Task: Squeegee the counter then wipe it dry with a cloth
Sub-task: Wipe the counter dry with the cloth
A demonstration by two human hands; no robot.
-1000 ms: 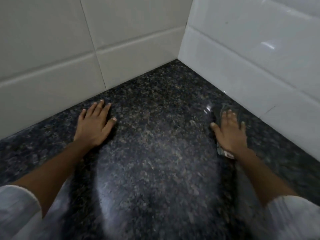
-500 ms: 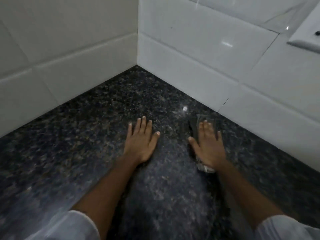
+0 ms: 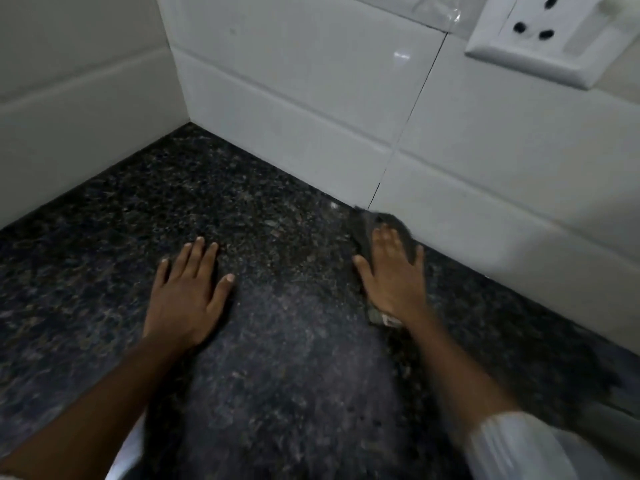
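Observation:
A dark speckled granite counter point(image 3: 277, 358) fills the lower view and meets white tiled walls in a corner. My right hand point(image 3: 391, 275) lies flat, fingers straight, pressing a grey cloth point(image 3: 363, 230) onto the counter close to the right wall's base. The cloth shows beyond my fingertips and at my wrist, where a small tag peeks out. My left hand point(image 3: 188, 289) rests palm down on the bare counter, fingers spread, holding nothing. No squeegee is in view.
White tiled walls point(image 3: 311, 98) rise at the back and right, meeting in a corner point(image 3: 188, 121). A white wall socket point(image 3: 543, 32) sits at the upper right. White sleeves show at the bottom edges.
My view has swung right, bringing the socket into sight. My right hand has slid the cloth along the right wall's base, away from the corner. My left hand stays flat on the counter.

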